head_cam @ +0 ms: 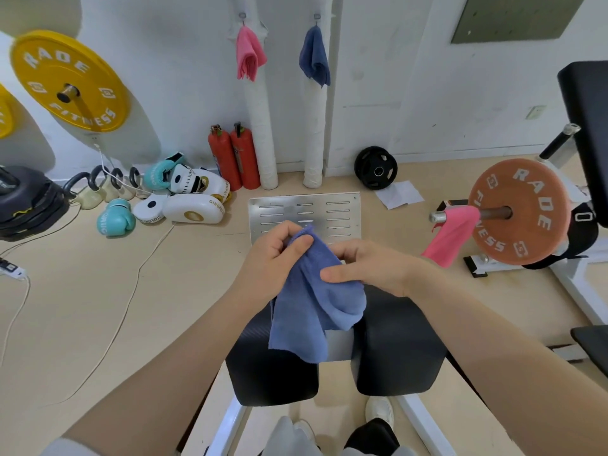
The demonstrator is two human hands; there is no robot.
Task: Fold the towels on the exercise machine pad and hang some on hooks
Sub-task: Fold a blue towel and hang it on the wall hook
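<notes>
Both hands hold a soft blue-violet terry towel (312, 297) above the split black padded exercise-machine pad (394, 343) — the left hand (273, 255) pinches its top corner, the right hand (365, 268) grips its upper edge, thumb laid across the cloth. The towel's lower part hangs free. On wall hooks behind: a pink towel (249, 55) and a navy towel (315, 59).

Both hands, left hand (274, 255) and right hand (368, 266), hold the blue towel (316, 304) above the split black pad (394, 343); the pad surfaces beneath are bare. Beyond the pad's far edge, the slotted metal plate (329, 209) lies flat. Both wall hooks are occupied: pink towel (249, 55), dark blue towel (315, 57). At right, the orange weight plate (519, 212) and its bar, draped with a second pink towel (452, 235), obstruct passage.
</notes>
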